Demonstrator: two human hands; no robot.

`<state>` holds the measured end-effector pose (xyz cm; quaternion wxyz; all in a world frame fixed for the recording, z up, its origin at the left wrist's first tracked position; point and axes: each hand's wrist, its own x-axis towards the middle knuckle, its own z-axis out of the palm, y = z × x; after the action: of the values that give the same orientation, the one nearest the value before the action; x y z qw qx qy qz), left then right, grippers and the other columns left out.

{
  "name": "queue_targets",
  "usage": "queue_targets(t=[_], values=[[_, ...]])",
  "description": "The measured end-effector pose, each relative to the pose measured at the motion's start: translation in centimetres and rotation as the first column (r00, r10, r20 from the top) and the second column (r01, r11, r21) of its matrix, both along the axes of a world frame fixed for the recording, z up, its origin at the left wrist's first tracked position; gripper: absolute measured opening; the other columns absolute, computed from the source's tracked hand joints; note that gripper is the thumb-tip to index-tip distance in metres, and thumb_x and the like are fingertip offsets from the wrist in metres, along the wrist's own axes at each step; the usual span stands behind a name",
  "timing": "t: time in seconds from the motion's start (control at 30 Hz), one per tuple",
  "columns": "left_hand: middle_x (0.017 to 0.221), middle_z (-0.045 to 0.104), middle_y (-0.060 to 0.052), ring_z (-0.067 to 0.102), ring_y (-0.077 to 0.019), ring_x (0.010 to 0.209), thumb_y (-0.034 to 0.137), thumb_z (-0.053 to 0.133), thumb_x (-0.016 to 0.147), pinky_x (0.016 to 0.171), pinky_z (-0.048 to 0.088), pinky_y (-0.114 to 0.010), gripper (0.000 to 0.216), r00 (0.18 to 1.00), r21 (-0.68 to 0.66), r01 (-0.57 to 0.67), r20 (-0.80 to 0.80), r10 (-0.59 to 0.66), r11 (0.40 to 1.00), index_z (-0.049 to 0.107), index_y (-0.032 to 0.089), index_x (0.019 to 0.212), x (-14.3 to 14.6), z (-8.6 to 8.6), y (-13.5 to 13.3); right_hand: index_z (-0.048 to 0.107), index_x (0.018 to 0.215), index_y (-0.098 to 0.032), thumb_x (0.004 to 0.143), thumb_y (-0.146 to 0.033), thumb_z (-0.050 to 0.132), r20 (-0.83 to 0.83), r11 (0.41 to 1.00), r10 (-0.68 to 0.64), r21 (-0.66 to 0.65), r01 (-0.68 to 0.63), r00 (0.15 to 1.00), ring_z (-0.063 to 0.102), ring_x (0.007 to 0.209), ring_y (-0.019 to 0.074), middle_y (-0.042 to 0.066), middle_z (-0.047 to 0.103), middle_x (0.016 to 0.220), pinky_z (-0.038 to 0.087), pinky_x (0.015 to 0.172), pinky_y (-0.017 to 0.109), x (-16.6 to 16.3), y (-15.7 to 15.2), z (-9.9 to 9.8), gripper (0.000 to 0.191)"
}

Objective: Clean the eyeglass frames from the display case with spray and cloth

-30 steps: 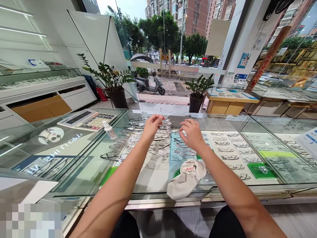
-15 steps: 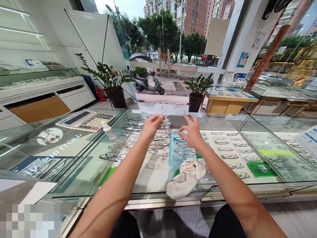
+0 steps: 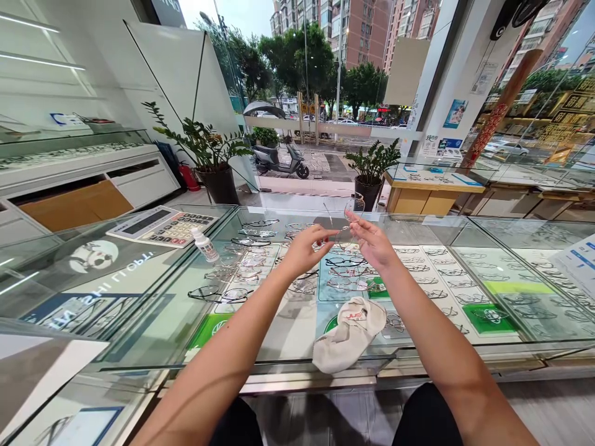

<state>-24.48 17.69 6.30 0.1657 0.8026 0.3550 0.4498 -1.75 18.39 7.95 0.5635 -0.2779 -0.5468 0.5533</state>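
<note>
A pair of thin-rimmed eyeglasses (image 3: 354, 206) is held up on its side above the glass counter, one lens over the other, with a slim temple pointing up and left. My right hand (image 3: 374, 243) pinches the glasses near the middle of the frame. Close to the lower lens is my left hand (image 3: 307, 249), its thumb and forefinger apart; whether a fingertip touches the rim is hard to tell. A pale cleaning cloth (image 3: 351, 334) with red lettering lies at the counter's front edge. Left of my hands stands a small white bottle (image 3: 204, 244).
Several dark-framed eyeglasses (image 3: 219, 294) rest on the glass counter (image 3: 279, 353), and rows of frames show beneath it. A large calculator (image 3: 160, 226) lies at the left. Potted plants (image 3: 367, 170) stand beyond the counter, before the window.
The eyeglasses have turned and moved right, into my right hand's pinch. My left hand has moved right and lower, and its fingers have come off the frame part they held.
</note>
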Motion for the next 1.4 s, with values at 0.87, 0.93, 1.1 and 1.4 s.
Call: queue_targets(t=[0.87,0.93,1.1,1.4], values=[[0.107,0.074,-0.006,0.068,-0.0262,0.103,0.05,0.089,0.088,0.095,0.047,-0.037,0.037,0.829,-0.221,0.391,-0.337,-0.447,0.893,0.081,0.023,0.113,4.6,0.9,-5.8,0.083,0.095,-0.038,0.082,-0.047,0.095,-0.361,0.996,0.053,-0.046,-0.075,0.931,0.07,0.134,0.0176,-0.01,0.078,0.14,0.061,0.107,0.03,4.8,2.5,0.3,0.02],[0.106,0.073,-0.007,0.068,-0.0278,0.105,0.043,0.092,0.085,0.097,0.047,-0.039,0.036,0.766,-0.246,0.419,-0.421,-0.486,0.874,0.082,0.023,0.113,5.8,0.1,-6.6,0.083,0.095,-0.037,0.081,-0.047,0.096,-0.358,0.996,0.055,-0.045,-0.076,0.932,0.07,0.132,0.017,-0.01,0.079,0.14,0.062,0.106,0.029,4.7,2.5,0.2,0.021],[0.095,0.072,-0.003,0.066,-0.0219,0.094,0.014,0.071,0.087,0.093,0.048,-0.036,0.014,0.758,-0.356,0.451,-0.33,-0.562,0.818,0.073,0.02,0.099,6.5,-0.2,-7.3,0.083,0.094,-0.036,0.08,-0.048,0.097,-0.345,0.997,0.049,-0.045,-0.068,0.937,0.071,0.13,0.017,-0.008,0.079,0.141,0.063,0.103,0.028,4.5,2.6,0.0,0.023],[0.082,0.058,0.002,0.052,-0.0128,0.061,0.044,0.069,0.092,0.053,0.039,-0.023,0.026,0.811,-0.484,0.265,0.58,0.079,0.834,0.057,0.023,0.102,2.7,2.4,-3.5,0.083,0.094,-0.035,0.081,-0.044,0.096,-0.347,0.996,0.041,-0.055,-0.064,0.937,0.074,0.125,0.0153,-0.007,0.081,0.136,0.065,0.1,0.027,4.8,3.1,-0.5,0.021]])
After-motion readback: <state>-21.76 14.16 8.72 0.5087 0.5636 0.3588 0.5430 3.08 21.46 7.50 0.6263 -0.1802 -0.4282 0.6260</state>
